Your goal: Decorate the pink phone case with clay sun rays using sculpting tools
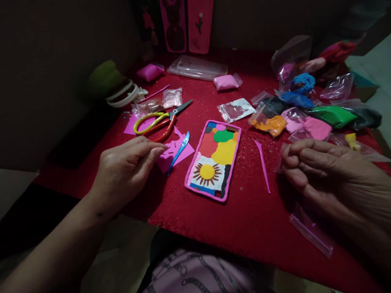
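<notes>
My left hand (pixel 130 169) hovers at the edge of a pink paper sheet (pixel 181 152), thumb and forefinger pinched together; what they hold, if anything, is too small to name. Small brown slivers lie on that sheet beside a blue modelling knife (pixel 179 152). Between my hands rests a phone case (pixel 213 160) covered in coloured clay, with a pink rim and a yellow sun with brown rays on white. My right hand (pixel 324 171) is raised at the right, fingers curled and thumb against them; its contents are hidden. A pink modelling tool (pixel 263 167) lies to its left.
Yellow-and-red-handled scissors (pixel 165 120) lie beyond my left hand. Several bags of clay, including orange (pixel 270 125) and green (pixel 334 116), crowd the right. A clear phone case (pixel 198 67) lies at the back. The red table's front edge is near my lap.
</notes>
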The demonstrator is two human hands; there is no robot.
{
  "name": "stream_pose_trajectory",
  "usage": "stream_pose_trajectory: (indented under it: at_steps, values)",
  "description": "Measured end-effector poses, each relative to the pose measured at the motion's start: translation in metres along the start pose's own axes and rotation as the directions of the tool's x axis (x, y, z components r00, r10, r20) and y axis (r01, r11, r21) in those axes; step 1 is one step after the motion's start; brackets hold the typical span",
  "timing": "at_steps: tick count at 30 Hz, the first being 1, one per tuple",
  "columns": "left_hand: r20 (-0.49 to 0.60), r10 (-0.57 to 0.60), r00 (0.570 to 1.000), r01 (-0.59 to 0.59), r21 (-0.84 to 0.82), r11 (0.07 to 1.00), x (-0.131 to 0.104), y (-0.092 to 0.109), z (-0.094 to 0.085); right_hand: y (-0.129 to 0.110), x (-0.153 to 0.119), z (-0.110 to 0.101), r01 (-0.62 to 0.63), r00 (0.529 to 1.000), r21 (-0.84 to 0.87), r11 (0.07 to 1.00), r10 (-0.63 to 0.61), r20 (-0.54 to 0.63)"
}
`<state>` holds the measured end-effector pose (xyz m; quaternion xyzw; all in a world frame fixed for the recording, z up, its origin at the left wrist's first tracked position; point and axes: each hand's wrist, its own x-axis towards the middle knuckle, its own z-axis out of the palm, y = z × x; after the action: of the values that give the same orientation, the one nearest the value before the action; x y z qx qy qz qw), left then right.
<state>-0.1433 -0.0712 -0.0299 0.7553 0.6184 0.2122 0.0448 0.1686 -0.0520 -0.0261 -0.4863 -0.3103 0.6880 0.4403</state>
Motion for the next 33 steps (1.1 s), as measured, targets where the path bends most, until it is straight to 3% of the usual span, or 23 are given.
stream_pose_trajectory:
  at_steps: [9,21,26,29,33]
  values:
    - [-0.088,0.064,0.994,-0.069,-0.062,0.996,0.000,-0.009,0.012,0.002,0.002,-0.001,0.037,0.999,0.004,0.999,-0.037,-0.012]
    - [-0.017,-0.058,0.998,0.055,-0.144,0.988,0.003,-0.003,0.006,0.006,0.005,-0.008,0.063,0.997,0.004,0.998,-0.063,0.054]
    - [-0.098,-0.123,0.988,0.101,-0.202,0.974,0.002,-0.005,0.006,0.005,0.002,-0.004,0.046,0.999,0.017,0.999,-0.046,-0.013]
    - [-0.219,-0.202,0.955,0.145,-0.252,0.957,-0.001,-0.003,0.007,0.003,0.000,-0.002,0.017,0.999,0.007,1.000,-0.017,-0.042]
    - [-0.450,-0.302,0.840,0.152,-0.339,0.929,-0.006,0.004,0.007,0.003,0.000,-0.002,0.011,1.000,-0.004,1.000,-0.011,-0.007]
